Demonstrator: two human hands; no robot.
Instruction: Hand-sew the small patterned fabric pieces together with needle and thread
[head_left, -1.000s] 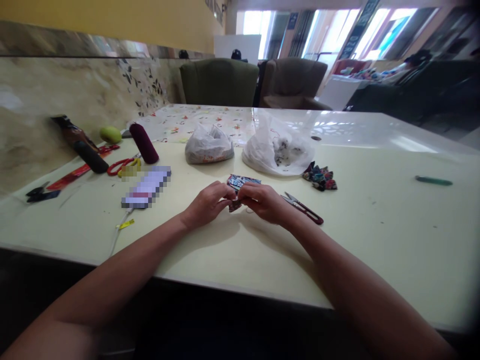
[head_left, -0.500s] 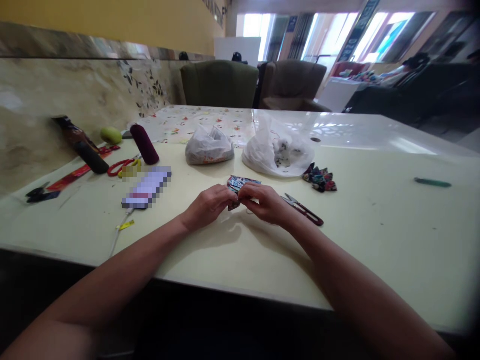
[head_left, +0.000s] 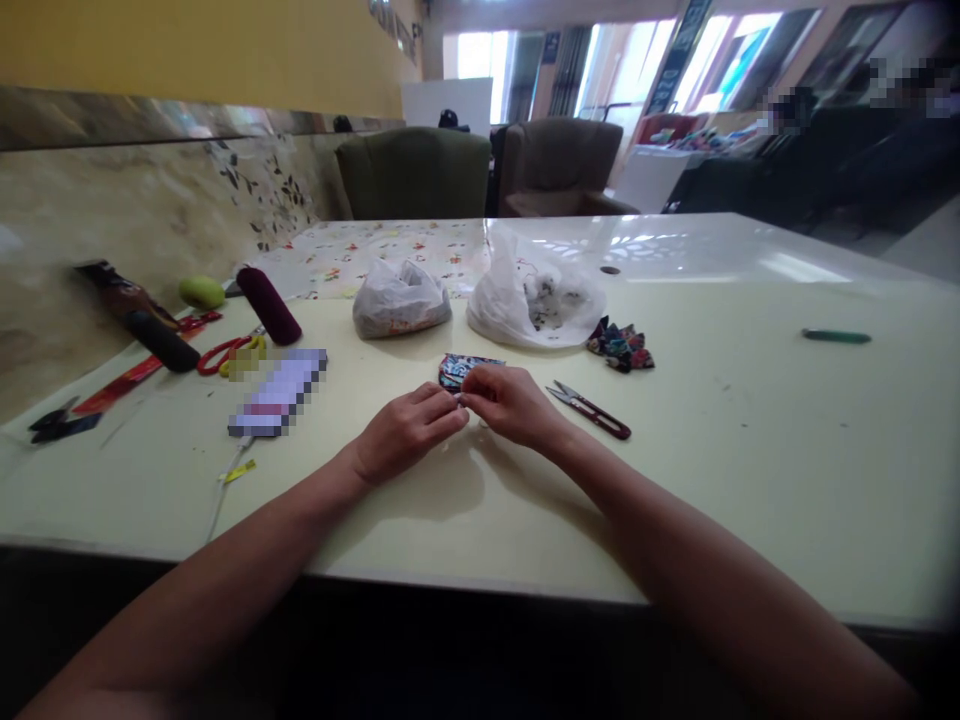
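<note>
"Where are the two hands meeting?"

"Above the pale yellow-green tabletop (head_left: pixel 750 520), where they are casting soft shadows. The left hand (head_left: pixel 409 425) and right hand (head_left: pixel 514 405) are pinching, fingertips closed together, on a small piece of cloth (head_left: pixel 459 398) that they are mostly hiding."

"What's lying around them?"

"A flat, blue-and-white patterned piece (head_left: pixel 471 364) is lying just beyond the fingertips. Metal thread snips with dark red handles (head_left: pixel 596 412) are resting near the right hand, and a heap of dark, multicoloured folded cloth pieces (head_left: pixel 621 350) is sitting farther back, beside a crumpled white plastic bag (head_left: pixel 495 305)."

"And over on the left?"

"A blurred, pale rectangular device (head_left: pixel 281 390) is trailing a white cable (head_left: pixel 217 500). Behind it a dark maroon cylinder (head_left: pixel 270 308) is leaning, and a round green fruit (head_left: pixel 201 292) is sitting near the marbled wall (head_left: pixel 150 195)."

"How's the room looking?"

"Daylight is pouring through the tall windows (head_left: pixel 480 60) and gleaming on the glossy white far tabletop (head_left: pixel 675 250). A dark green armchair (head_left: pixel 412 172) and a brown armchair (head_left: pixel 559 165) are standing behind it."
</note>
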